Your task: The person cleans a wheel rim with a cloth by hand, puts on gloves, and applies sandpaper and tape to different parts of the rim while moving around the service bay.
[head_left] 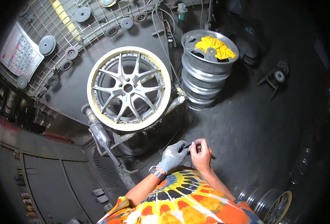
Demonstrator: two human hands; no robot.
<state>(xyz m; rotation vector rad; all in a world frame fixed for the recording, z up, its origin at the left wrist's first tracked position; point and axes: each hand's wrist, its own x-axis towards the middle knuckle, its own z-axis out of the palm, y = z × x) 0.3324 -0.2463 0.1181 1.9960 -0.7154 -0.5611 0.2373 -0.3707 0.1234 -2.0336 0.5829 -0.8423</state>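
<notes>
A pale grey glove [169,161] covers the left hand [173,154], with a dark-and-silver wristwatch [157,173] just behind it. Behind that and the bare right hand [201,156], a short-sleeved tie-dye shirt [176,203] radiates orange, yellow, black and white

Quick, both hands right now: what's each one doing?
Left hand: gloved, closed on a small dark item.
Right hand: bare, fingers curled beside that item; cannot tell whether they grip it.
</notes>
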